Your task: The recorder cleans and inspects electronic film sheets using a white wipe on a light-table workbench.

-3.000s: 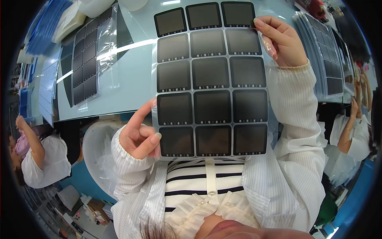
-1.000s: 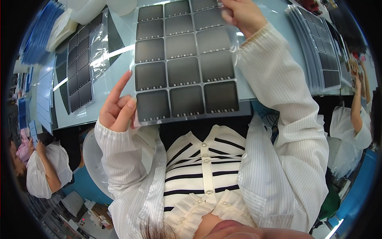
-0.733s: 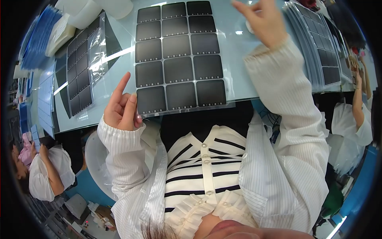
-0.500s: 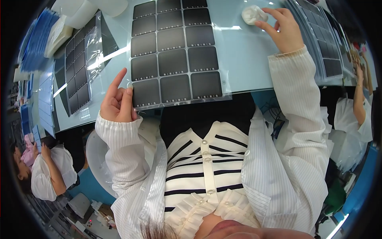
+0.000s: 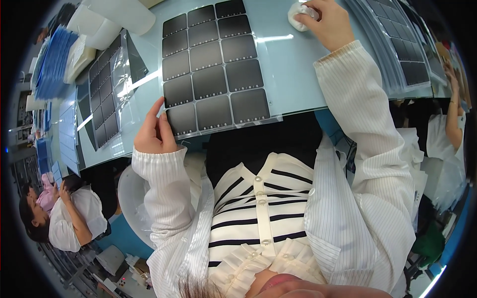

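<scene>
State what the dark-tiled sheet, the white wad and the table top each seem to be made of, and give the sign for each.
Sheet: probably thin clear plastic film carrying matte dark grey tiles; its edge overhangs the table and looks transparent. Wad under the right hand: likely soft cloth or tissue; white and crumpled. Table top: smooth, glossy, pale blue, perhaps laminate or a mat; it shows bright light streaks.
</scene>
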`<state>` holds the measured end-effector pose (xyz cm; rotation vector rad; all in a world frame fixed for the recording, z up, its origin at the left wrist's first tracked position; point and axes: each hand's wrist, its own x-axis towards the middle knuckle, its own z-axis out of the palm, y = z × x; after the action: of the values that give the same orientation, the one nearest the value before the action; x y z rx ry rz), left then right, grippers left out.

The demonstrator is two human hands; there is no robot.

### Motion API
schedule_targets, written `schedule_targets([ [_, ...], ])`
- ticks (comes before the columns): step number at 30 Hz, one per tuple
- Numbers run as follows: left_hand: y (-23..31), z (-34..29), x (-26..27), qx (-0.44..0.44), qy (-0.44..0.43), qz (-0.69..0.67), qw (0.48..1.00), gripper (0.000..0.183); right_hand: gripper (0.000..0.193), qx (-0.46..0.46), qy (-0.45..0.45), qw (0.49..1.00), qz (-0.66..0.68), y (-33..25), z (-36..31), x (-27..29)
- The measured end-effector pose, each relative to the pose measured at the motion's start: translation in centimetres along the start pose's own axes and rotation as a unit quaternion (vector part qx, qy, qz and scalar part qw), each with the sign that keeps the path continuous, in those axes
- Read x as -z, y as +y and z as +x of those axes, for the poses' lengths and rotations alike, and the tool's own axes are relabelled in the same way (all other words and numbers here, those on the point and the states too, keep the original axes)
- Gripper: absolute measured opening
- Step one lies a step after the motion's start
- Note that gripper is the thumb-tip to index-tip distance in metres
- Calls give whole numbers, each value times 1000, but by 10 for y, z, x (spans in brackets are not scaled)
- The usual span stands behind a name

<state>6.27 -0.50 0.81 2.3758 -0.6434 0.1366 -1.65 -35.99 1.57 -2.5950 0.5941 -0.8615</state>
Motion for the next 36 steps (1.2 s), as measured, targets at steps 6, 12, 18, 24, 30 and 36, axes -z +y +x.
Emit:
schedule_targets([
  [6,0,2,-8,-53,15,116,992,28,29,186,-118,951,218,-69,-47,3],
  [12,-5,0,-11,-97,58,115,987,30,19,202,-143,950,192,-76,-56,-15],
  [18,-10,1,-15,-114,61,123,984,30,19,178,-155,958,165,-90,-73,-13],
  [24,0,3,-10,-76,36,120,989,27,23,144,-88,979,116,-65,-48,-21],
  [30,2,0,-11,-56,41,123,990,27,23,193,-170,947,194,-93,-75,-20],
  [36,3,0,-13,-52,40,128,990,26,24,198,-114,960,162,-98,-81,-28],
])
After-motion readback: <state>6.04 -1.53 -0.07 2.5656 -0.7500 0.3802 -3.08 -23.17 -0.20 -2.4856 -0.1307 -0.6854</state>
